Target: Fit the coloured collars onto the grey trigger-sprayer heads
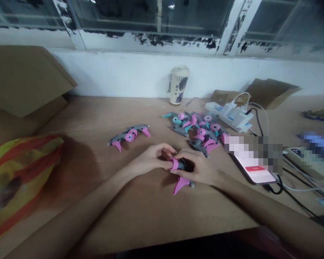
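Between my hands, low over the table, is a grey trigger spray head with a pink collar (175, 164) and a pink trigger (181, 185). My left hand (155, 158) pinches the collar from the left, thumb and fingertips curled in. From the right, my right hand (201, 167) wraps the grey body, hiding much of it. To the left lie grey-and-pink spray heads (129, 136), close together. Beyond my right hand is a pile of similar spray heads (198, 129), some with teal parts.
A printed cup (179, 86) stands against the wall. Right of the pile are a white power strip (232, 117) with chargers, a lit phone (255, 169) and cables. A red-and-yellow bag (24, 180) and a cardboard box (27, 79) occupy the left.
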